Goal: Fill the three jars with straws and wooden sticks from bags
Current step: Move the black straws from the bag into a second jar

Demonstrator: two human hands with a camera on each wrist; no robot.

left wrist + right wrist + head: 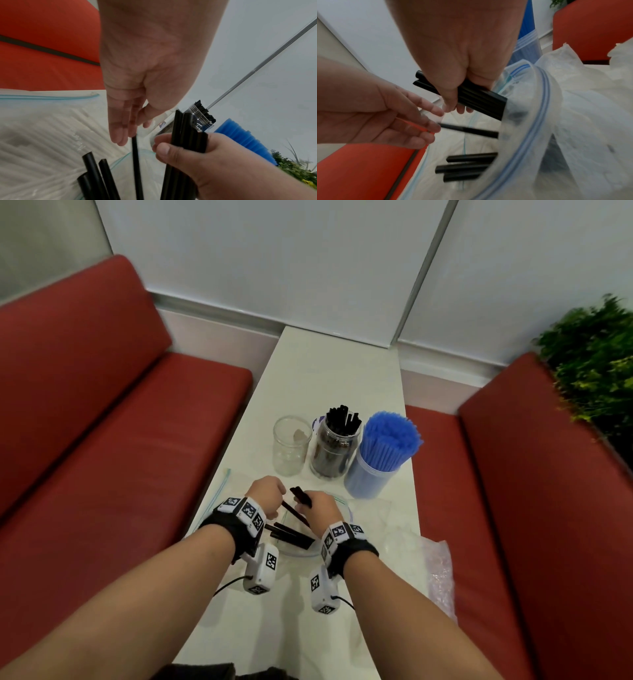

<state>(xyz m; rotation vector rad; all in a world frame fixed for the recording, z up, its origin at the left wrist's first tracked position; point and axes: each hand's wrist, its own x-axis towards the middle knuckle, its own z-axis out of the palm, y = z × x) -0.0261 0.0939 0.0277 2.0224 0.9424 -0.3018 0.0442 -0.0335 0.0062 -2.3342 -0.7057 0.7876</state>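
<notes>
Three jars stand in a row on the white table: an empty clear jar (291, 445), a jar of black straws (335, 446) and a jar packed with blue straws (380, 460). Just in front of them, my right hand (315, 505) grips a bundle of black straws (479, 100) above an open zip bag (366, 518). My left hand (274, 501) is beside it and pinches a single black straw (136, 162) at its fingertips. A few loose black straws (467, 166) lie inside the bag under both hands.
Another zip bag (42, 128) holding pale straws lies flat at the table's left edge. Crumpled clear plastic (440, 573) hangs over the right edge. Red benches (102, 422) flank the narrow table, and a green plant (592, 361) stands at the far right.
</notes>
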